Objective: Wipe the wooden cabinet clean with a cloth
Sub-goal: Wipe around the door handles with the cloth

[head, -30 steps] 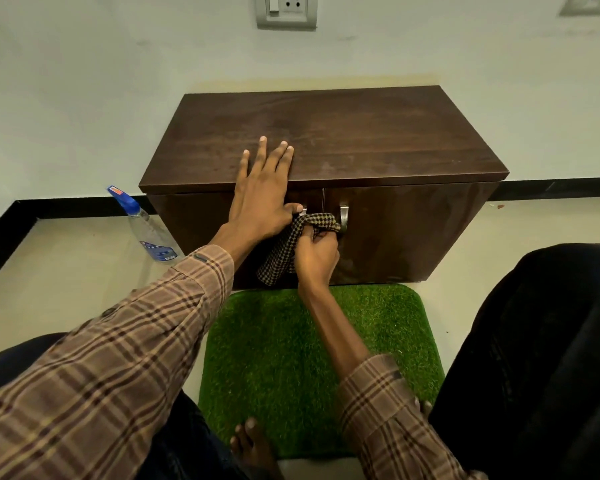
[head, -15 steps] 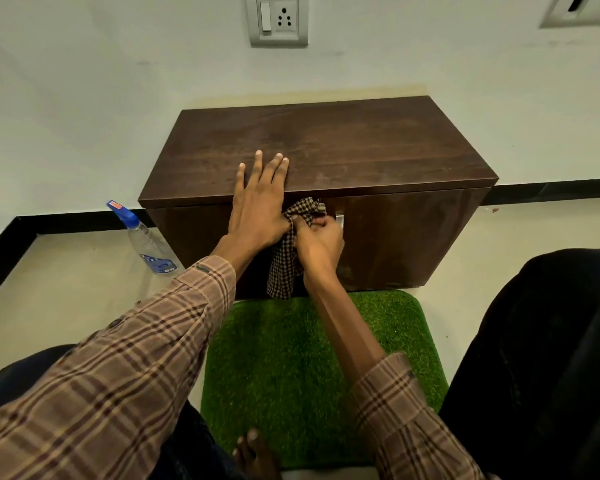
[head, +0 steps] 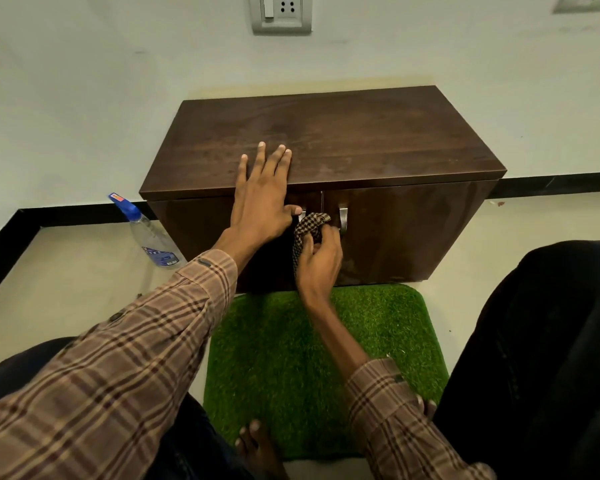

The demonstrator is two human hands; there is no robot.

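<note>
A low dark wooden cabinet (head: 378, 140) stands against the wall, with two doors and two metal handles (head: 342, 218) at the middle of its front. My left hand (head: 262, 199) lies flat over the top's front edge, fingers spread, thumb by the left handle. My right hand (head: 321, 259) grips a bunched black-and-tan checked cloth (head: 309, 228) and holds it against the door front between the two handles. Part of the cloth hangs down behind my right hand.
A clear spray bottle (head: 149, 237) with a blue cap leans at the cabinet's left side on the floor. A green grass mat (head: 378, 341) lies in front of the cabinet, my bare foot (head: 257, 445) on its near edge. My knees flank the view.
My right hand with the cloth rose to the top edge of the doors, then came back down to handle height. My left hand stayed on the cabinet top.
</note>
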